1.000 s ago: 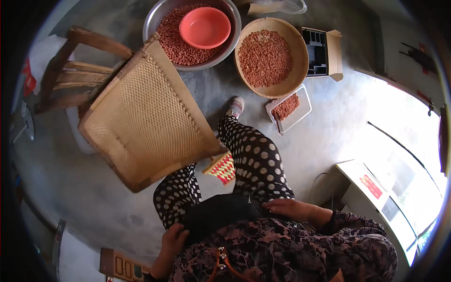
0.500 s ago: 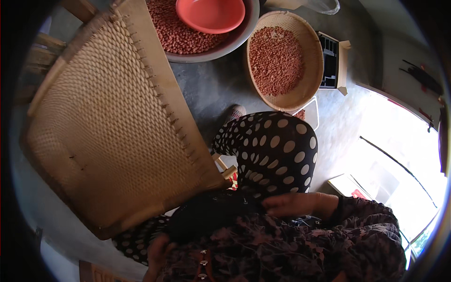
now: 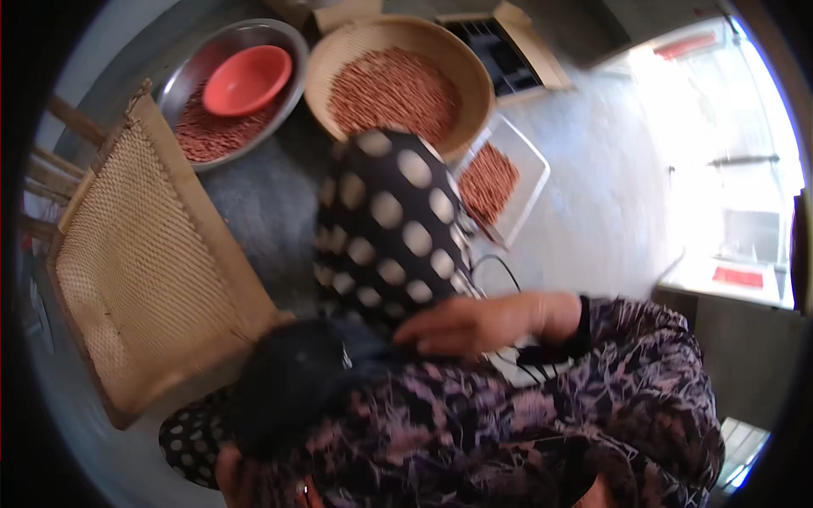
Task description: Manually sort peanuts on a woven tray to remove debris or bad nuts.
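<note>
A dark, rounded bag-like thing (image 3: pixel 292 381) lies across my lap, too blurred to name more closely. Beside its right edge is my right hand (image 3: pixel 478 326), fingers stretched out together and pointing left, with no object visible in it. My left hand (image 3: pixel 230 472) shows only in part, low at the left by my patterned shirt; its fingers are blurred and mostly hidden. To the left leans a large woven tray (image 3: pixel 152 262) with a flat wooden edge, clear of both hands. My legs wear black trousers with pale dots (image 3: pixel 389 229).
Ahead stand a metal basin (image 3: pixel 292 89) of reddish peanuts with a red plastic bowl (image 3: pixel 246 80) in it, and a round woven basket (image 3: pixel 474 72) of peanuts. A clear plastic bin (image 3: pixel 533 173) holds more. Behind is an open cardboard box (image 3: pixel 533 51); thin black cables (image 3: pixel 508 267) run beside my knee.
The view has swung right, so the woven tray, basin and basket sit further left. More of the plastic bin shows. My right hand still lies beside the dark thing.
</note>
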The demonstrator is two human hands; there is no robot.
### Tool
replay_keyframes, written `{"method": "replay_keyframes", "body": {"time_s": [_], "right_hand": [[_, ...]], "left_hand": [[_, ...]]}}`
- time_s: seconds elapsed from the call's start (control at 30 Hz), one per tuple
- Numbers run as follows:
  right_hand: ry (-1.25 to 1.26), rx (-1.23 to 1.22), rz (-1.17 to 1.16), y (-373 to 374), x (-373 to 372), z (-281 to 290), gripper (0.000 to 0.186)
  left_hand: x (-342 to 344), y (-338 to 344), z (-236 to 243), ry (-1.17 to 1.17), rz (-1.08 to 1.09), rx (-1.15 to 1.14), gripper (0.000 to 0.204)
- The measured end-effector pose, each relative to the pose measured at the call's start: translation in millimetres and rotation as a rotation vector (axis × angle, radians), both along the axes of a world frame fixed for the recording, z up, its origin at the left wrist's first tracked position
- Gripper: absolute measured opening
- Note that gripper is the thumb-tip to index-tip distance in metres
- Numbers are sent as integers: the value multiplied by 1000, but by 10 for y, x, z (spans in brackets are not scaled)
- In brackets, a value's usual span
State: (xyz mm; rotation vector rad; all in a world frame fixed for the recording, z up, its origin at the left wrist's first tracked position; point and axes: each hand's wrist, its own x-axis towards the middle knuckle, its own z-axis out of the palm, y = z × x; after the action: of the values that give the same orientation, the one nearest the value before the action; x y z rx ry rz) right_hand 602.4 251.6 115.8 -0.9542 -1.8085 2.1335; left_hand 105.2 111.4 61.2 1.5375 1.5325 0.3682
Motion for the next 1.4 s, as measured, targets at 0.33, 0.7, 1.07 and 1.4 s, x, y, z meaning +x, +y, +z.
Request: {"method": "replay_keyframes", "body": {"time_s": [0.33,0.7,1.07,1.4], "right_hand": [[-366,-161,-1178,60,2382,-1627,25],[-1081,70,-663,275,2262,-2441,64],[-1124,-197,-441,581,2462,-2328,67],[-1095,-187,-691,436,2381,-2202,65]], "left_hand": [[649,221,394,-411,289,-273,19],[1253,250,528,-92,494,-262,43],[1086,881,359,-666,935,-501,81],[742,1034,621,-651,1018,-398,67]]}}
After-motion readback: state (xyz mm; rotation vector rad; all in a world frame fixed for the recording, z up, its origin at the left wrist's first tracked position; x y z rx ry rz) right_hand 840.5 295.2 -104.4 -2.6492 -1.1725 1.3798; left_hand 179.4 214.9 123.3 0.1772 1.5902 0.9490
